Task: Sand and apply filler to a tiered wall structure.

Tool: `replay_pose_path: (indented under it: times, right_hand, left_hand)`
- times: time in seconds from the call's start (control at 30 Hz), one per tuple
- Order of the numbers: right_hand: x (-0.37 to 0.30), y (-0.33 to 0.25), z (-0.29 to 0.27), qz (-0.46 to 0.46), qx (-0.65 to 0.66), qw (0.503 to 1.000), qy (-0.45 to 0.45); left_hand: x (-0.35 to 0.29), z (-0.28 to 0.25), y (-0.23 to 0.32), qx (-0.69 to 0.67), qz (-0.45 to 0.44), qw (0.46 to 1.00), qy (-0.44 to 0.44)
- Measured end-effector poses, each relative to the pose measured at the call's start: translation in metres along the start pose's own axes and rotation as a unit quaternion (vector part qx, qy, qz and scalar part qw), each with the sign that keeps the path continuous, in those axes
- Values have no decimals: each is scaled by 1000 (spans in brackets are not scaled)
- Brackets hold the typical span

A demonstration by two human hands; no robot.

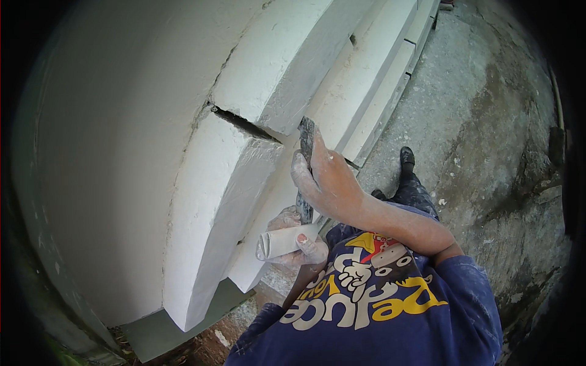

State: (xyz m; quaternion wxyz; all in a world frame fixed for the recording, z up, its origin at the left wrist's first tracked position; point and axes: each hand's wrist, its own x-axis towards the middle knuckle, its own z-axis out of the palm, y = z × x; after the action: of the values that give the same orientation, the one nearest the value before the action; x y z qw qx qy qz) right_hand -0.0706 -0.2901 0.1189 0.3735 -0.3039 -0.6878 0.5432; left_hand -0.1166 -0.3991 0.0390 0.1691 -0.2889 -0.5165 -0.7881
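My left hand [312,251], coated in white dust, is closed round a folded whitish sheet [282,241], thumb lying on top of it. My right hand [325,177] reaches across in front of my body, its fingers closed round a dark flat strip-like tool [307,135] dusted with white. That tool's upper end sticks up past my fingers; its lower end comes down beside the folded sheet, and whether they touch I cannot tell. Both hands are next to a stepped white ledge [210,183], which has a dark open gap [244,124] between two of its blocks.
A pale wall [116,158] rises at the left, with a rough crack along its joint with the ledge. More white steps [360,67] run toward the far right. Stained concrete floor [470,140] lies to the right, under my dark boot [407,157].
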Motion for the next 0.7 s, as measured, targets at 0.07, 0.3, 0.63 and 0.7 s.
replay_pose_path:
  times: [0.07, 0.3, 0.63, 0.7]
  right_hand:
    - [-6, 3, 7, 9, -13, 1000, -27]
    - [9, 3, -1, -5, 32, 999, 1]
    - [8, -4, -9, -57, -72, 995, 29]
    - [17, -3, -16, -25, -77, 995, 51]
  left_hand:
    - [1, 1, -2, 2, -4, 1000, 8]
    - [6, -1, 2, 8, -18, 1000, -6]
    - [19, 22, 7, -4, -40, 996, -75]
    - [21, 26, 8, -5, -45, 995, -91]
